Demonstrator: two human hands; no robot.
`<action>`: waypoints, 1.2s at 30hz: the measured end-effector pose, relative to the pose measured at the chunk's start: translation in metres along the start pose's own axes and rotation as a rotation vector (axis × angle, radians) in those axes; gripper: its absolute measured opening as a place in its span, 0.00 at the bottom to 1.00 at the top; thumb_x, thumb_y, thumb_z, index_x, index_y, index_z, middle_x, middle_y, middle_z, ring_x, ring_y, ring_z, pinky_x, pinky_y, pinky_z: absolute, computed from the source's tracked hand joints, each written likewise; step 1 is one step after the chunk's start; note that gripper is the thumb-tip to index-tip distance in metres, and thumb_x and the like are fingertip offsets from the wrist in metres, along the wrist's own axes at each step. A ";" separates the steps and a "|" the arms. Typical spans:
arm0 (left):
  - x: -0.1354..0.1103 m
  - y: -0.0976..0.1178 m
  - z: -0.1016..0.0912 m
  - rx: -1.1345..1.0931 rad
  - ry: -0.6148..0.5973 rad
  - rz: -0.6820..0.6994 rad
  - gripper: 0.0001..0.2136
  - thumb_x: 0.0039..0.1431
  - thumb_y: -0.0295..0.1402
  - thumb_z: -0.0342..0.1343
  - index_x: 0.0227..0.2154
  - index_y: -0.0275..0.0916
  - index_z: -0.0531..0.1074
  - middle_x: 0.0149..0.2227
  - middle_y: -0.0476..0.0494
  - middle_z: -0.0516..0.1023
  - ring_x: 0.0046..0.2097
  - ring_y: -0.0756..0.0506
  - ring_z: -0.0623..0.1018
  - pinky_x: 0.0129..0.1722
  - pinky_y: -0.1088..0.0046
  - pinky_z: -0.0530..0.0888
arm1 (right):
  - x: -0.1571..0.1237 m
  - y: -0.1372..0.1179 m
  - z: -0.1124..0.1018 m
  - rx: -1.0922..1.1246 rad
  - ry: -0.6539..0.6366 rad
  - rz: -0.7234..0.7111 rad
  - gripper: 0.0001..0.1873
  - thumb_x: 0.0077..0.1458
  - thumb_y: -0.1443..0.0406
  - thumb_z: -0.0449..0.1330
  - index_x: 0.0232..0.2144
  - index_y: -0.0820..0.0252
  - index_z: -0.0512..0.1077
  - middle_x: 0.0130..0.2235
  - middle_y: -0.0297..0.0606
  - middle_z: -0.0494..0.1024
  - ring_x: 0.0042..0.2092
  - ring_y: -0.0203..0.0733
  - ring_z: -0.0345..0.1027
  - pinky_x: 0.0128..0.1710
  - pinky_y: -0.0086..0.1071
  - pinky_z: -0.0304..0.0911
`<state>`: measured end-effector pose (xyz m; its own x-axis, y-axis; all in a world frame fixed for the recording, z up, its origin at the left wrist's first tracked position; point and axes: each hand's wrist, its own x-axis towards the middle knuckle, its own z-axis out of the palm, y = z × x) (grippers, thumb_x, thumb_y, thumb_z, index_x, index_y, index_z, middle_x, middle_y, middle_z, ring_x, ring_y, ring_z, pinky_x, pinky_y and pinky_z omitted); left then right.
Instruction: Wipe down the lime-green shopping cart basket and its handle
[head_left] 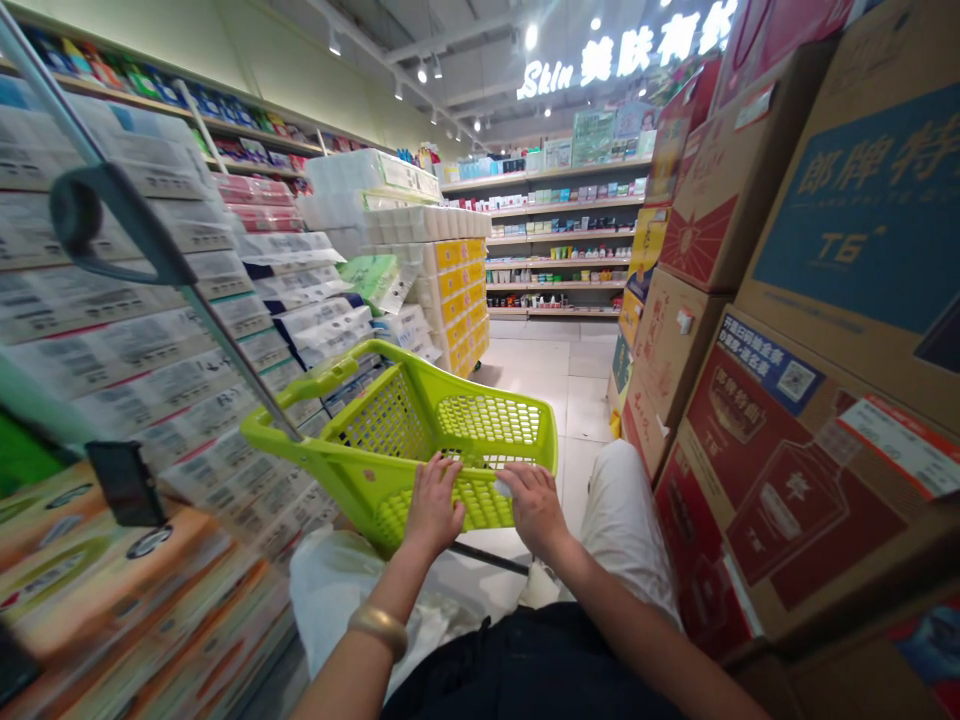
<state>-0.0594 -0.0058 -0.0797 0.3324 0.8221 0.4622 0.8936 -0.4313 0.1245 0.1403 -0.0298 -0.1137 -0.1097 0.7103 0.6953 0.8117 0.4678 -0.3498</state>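
the left hand (435,505) and the right hand (534,508) sit side by side, a little apart, on the near rim of a lime-green wheeled shopping basket (394,475). the fingers of both hands are bent over that rim and grip it, with the left thumb on the outer side. a small white patch (502,487) shows by the right fingers; i cannot tell what it is. a gold-toned bracelet (379,630) circles the left wrist. the basket stands in front of the person, tilted in the view, its walls pierced with holes. beside its left end a metal pull rod (240,365) slants up to a grey handle (105,215). a white trouser leg (630,520) is just right of the right hand. stacked printed cartons (802,480) line the right side, and wrapped paper packs (150,330) pile up on the left. beyond the basket, pale floor tiles (517,370) lead to stocked shelves (559,240) beneath a lit "skin" sign (630,50).
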 end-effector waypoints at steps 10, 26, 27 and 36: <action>0.000 0.004 0.004 -0.040 0.035 -0.025 0.25 0.47 0.24 0.50 0.51 0.37 0.68 0.53 0.35 0.71 0.63 0.34 0.63 0.66 0.46 0.56 | -0.017 0.033 -0.005 0.037 0.176 0.087 0.27 0.50 0.79 0.47 0.49 0.58 0.72 0.50 0.42 0.75 0.55 0.44 0.64 0.57 0.41 0.58; -0.007 -0.001 0.002 -0.039 0.040 0.008 0.25 0.47 0.23 0.50 0.52 0.37 0.67 0.53 0.35 0.71 0.63 0.34 0.63 0.66 0.46 0.55 | -0.026 0.060 -0.016 0.172 0.237 0.116 0.22 0.52 0.76 0.48 0.43 0.57 0.76 0.46 0.43 0.77 0.51 0.45 0.68 0.53 0.43 0.65; -0.007 0.000 0.002 -0.042 0.041 0.005 0.25 0.47 0.23 0.50 0.51 0.37 0.67 0.53 0.35 0.71 0.63 0.34 0.63 0.66 0.46 0.55 | -0.026 0.064 -0.015 0.169 0.260 0.153 0.23 0.51 0.77 0.48 0.43 0.58 0.76 0.46 0.43 0.77 0.50 0.45 0.69 0.53 0.43 0.66; -0.012 -0.001 0.001 -0.049 0.062 -0.024 0.25 0.46 0.23 0.50 0.51 0.39 0.68 0.52 0.37 0.72 0.62 0.34 0.64 0.66 0.45 0.55 | -0.027 0.038 -0.013 0.188 0.181 0.022 0.29 0.50 0.78 0.48 0.50 0.55 0.74 0.51 0.41 0.76 0.58 0.45 0.64 0.59 0.47 0.62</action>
<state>-0.0642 -0.0148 -0.0862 0.2903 0.8085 0.5119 0.8847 -0.4307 0.1785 0.1818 -0.0381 -0.1374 0.0251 0.6237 0.7813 0.6903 0.5545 -0.4648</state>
